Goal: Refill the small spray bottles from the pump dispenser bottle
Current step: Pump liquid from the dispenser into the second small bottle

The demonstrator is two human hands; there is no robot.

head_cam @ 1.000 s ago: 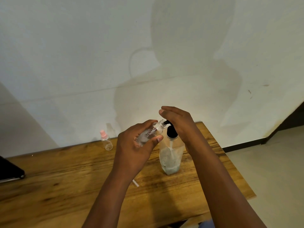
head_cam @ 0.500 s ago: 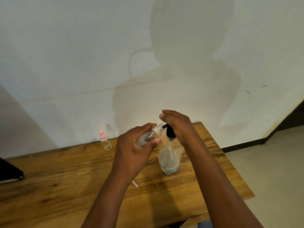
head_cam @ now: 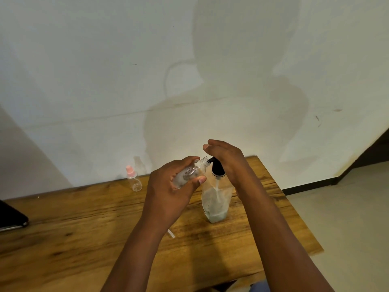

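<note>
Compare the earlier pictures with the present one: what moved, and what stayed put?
Almost nothing moved. The right hand stays pressing the clear pump dispenser bottle's black head; the left hand still grips the uncapped small clear spray bottle at the spout. The pink-capped bottle stayed.

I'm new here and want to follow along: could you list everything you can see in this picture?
pump dispenser bottle: one, clear with black pump, standing on the table's right part
small spray bottle: one, clear, uncapped, tilted, its mouth at the pump spout
second spray bottle: one, clear with pink cap, upright near the wall
table: one, brown wood
dark device: one, black, left edge
left hand: grips the small spray bottle
right hand: rests on the pump head
</note>
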